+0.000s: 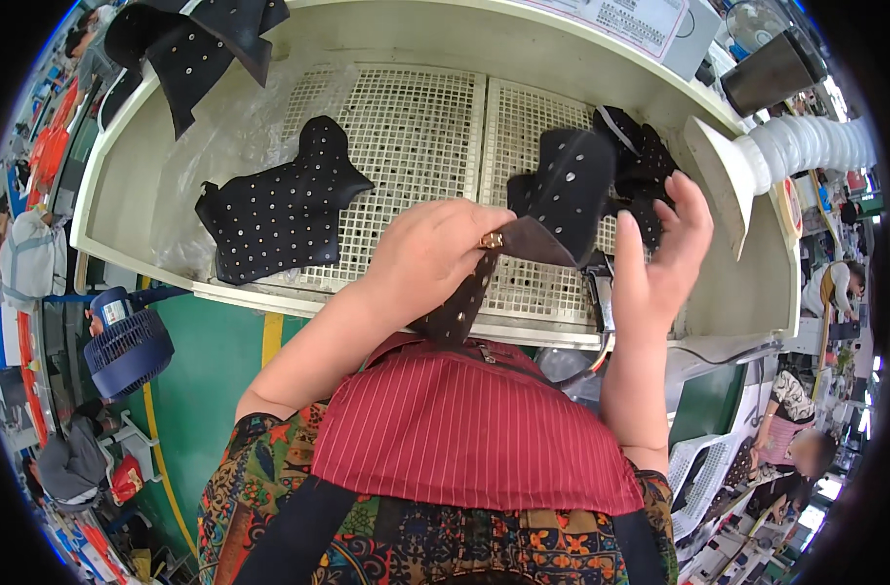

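My left hand [427,252], with a gold ring on one finger, pinches a black studded shoe-upper-like piece [565,185]. The piece is bent, showing its plain dark underside, and part of it hangs below my fingers. My right hand [665,244] is raised to the right of it, fingers spread and apart from the piece. Another flat black studded piece [284,210] lies to the left on the white grid [406,127]. Several more studded pieces [648,161] are heaped behind my right hand, partly hidden.
The work sits in a cream walled tray [113,210]. Black studded pieces [196,63] hang over its far left rim. Clear plastic film [186,185] lies inside. A white duct hood [723,180] is at the right. A blue fan [128,351] stands left; people work farther away.
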Demonstrator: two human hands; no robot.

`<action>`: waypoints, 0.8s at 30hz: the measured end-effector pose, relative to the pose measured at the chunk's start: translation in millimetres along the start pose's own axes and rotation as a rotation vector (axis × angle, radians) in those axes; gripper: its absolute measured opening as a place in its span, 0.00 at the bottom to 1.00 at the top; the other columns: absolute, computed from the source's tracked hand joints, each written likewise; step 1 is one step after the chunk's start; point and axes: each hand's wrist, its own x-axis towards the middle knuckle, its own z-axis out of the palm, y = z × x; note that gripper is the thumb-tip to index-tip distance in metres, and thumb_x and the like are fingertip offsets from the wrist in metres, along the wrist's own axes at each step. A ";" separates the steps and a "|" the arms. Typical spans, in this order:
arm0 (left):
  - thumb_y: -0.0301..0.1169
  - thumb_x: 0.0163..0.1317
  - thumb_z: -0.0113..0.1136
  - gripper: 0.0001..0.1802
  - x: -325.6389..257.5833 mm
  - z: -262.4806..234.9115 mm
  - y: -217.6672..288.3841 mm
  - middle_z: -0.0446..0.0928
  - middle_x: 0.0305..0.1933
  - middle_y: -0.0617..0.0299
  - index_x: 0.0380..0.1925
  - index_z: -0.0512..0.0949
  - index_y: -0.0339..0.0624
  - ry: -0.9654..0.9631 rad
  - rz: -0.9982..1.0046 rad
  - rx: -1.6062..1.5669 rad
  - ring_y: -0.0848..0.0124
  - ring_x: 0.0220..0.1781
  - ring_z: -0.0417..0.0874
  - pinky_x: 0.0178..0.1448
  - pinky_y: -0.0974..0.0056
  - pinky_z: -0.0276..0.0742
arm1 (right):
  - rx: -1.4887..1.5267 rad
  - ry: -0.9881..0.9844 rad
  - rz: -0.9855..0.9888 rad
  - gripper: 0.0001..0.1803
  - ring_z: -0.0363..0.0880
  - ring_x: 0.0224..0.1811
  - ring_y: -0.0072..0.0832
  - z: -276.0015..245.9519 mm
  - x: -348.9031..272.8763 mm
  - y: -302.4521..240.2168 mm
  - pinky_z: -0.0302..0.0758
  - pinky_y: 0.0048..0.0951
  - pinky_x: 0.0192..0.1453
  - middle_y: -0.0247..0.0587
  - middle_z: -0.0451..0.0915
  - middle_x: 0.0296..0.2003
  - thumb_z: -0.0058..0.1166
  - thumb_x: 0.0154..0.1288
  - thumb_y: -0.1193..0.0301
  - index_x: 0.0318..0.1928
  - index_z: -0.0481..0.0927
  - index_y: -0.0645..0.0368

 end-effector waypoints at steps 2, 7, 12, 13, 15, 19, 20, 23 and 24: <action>0.20 0.46 0.60 0.21 -1.5 7.7 0.6 0.81 0.37 0.58 0.45 0.79 0.43 0.055 0.075 0.092 0.58 0.39 0.82 0.44 0.58 0.76 | 0.079 -0.245 -0.161 0.17 0.74 0.48 0.43 -11.5 6.6 -7.5 0.69 0.37 0.54 0.47 0.77 0.42 0.61 0.54 0.71 0.45 0.77 0.63; 0.23 0.48 0.63 0.22 -1.9 21.4 7.3 0.81 0.37 0.63 0.47 0.78 0.46 0.039 0.130 0.204 0.62 0.39 0.81 0.44 0.60 0.74 | 0.235 -0.732 0.002 0.10 0.75 0.30 0.41 -7.1 -0.1 -11.4 0.70 0.37 0.37 0.43 0.76 0.26 0.59 0.59 0.67 0.32 0.79 0.62; 0.29 0.50 0.67 0.21 -2.6 26.5 11.3 0.79 0.41 0.60 0.46 0.76 0.44 0.092 -0.010 0.165 0.61 0.43 0.80 0.49 0.60 0.72 | 0.319 -0.701 0.192 0.06 0.73 0.28 0.35 3.9 -11.3 1.0 0.70 0.31 0.33 0.42 0.74 0.25 0.56 0.62 0.74 0.38 0.80 0.65; 0.31 0.50 0.68 0.21 -5.7 23.2 14.8 0.79 0.42 0.59 0.45 0.76 0.43 0.129 -0.019 0.189 0.60 0.45 0.79 0.51 0.59 0.71 | 0.343 -0.671 0.206 0.07 0.73 0.28 0.33 6.7 -13.3 4.0 0.70 0.30 0.33 0.42 0.74 0.25 0.55 0.63 0.75 0.39 0.80 0.65; 0.35 0.50 0.70 0.19 -13.3 23.4 17.7 0.78 0.43 0.57 0.40 0.75 0.41 0.203 -0.056 0.182 0.58 0.47 0.77 0.54 0.58 0.69 | 0.398 -0.623 0.257 0.08 0.74 0.29 0.31 10.5 -16.9 9.7 0.71 0.28 0.34 0.41 0.75 0.26 0.55 0.64 0.74 0.41 0.80 0.65; 0.34 0.52 0.68 0.16 -13.5 21.6 19.3 0.78 0.39 0.58 0.38 0.75 0.40 0.105 -0.128 0.257 0.58 0.44 0.78 0.49 0.58 0.71 | 0.436 -0.674 0.307 0.09 0.75 0.31 0.30 13.4 -15.1 10.1 0.72 0.27 0.36 0.41 0.76 0.28 0.55 0.65 0.73 0.42 0.80 0.66; 0.34 0.52 0.68 0.16 -12.3 22.0 19.0 0.78 0.39 0.58 0.37 0.75 0.39 0.117 -0.150 0.232 0.58 0.43 0.79 0.48 0.58 0.72 | 0.455 -0.654 0.321 0.09 0.75 0.31 0.30 15.1 -16.7 10.6 0.72 0.27 0.37 0.42 0.77 0.29 0.55 0.65 0.73 0.42 0.80 0.66; 0.33 0.53 0.67 0.15 -8.7 24.1 21.4 0.78 0.37 0.56 0.37 0.76 0.37 0.145 -0.249 0.124 0.59 0.37 0.80 0.40 0.60 0.75 | 0.490 -0.630 0.374 0.09 0.77 0.33 0.30 19.2 -18.9 10.7 0.73 0.27 0.39 0.42 0.78 0.31 0.56 0.65 0.73 0.42 0.79 0.67; 0.33 0.54 0.67 0.15 -9.4 24.3 21.2 0.78 0.37 0.56 0.37 0.76 0.37 0.125 -0.280 0.095 0.60 0.36 0.80 0.39 0.60 0.75 | 0.488 -0.647 0.399 0.09 0.77 0.33 0.30 17.7 -16.2 8.3 0.73 0.27 0.40 0.43 0.79 0.32 0.56 0.65 0.73 0.42 0.79 0.67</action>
